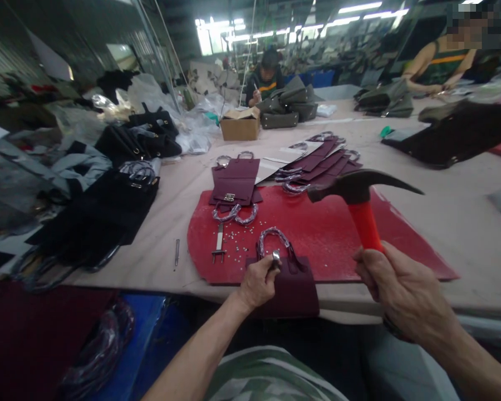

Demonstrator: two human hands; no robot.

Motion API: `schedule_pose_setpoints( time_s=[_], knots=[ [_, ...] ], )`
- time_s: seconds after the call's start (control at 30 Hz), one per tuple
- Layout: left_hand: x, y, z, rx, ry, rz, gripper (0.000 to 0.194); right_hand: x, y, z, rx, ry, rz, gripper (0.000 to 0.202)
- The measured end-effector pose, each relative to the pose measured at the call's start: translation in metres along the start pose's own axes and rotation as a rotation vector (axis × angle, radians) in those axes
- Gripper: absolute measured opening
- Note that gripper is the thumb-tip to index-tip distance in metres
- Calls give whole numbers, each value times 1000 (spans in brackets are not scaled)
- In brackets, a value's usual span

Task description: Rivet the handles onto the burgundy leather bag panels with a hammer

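My right hand (394, 278) grips the red handle of a claw hammer (357, 189), its dark head raised above the red board (334, 239). Pinched in my left hand (259, 281) is a short metal punch (275, 255), upright over a burgundy handbag panel (294, 289). That panel hangs partly over the table's front edge, and its plastic-wrapped handle (273, 234) lies on the board. To the left of it, small metal rivets (237, 239) are scattered near a metal tool with prongs (219, 242). A finished-looking burgundy panel with a clasp (236, 181) lies at the board's back edge.
Several burgundy panels (325, 161) are fanned out behind the board. Black bag pieces (100, 217) lie at left, with a thin metal rod (176, 253) nearby. A cardboard box (240, 125) and dark bags (286, 106) stand farther back. Two people work across the table.
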State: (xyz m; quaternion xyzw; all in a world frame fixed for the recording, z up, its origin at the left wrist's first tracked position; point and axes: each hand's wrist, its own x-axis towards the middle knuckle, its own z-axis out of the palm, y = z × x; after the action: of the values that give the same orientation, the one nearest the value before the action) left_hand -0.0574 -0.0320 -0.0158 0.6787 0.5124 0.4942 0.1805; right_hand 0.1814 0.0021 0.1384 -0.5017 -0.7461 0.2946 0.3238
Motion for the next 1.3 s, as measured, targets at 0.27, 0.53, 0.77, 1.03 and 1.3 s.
schedule_pose_setpoints(
  time_s=[0.27,0.53,0.77,1.03,1.3],
  knots=[
    [-2,-6,3,14,-25,-18,20,-16,-27,-18,-492,62,-567,29],
    [-1,-4,0,19,-31,-12,21,-19,2,-15,-469,-191,-246,43],
    [-2,-5,-3,1,-1,26,24,11,86,10,-449,-243,185,33],
    [-2,-3,-4,56,82,125,17,14,63,78,-488,-134,-381,52],
    [-6,1,-7,89,73,26,19,20,78,120,-389,-267,-323,68]
  ],
)
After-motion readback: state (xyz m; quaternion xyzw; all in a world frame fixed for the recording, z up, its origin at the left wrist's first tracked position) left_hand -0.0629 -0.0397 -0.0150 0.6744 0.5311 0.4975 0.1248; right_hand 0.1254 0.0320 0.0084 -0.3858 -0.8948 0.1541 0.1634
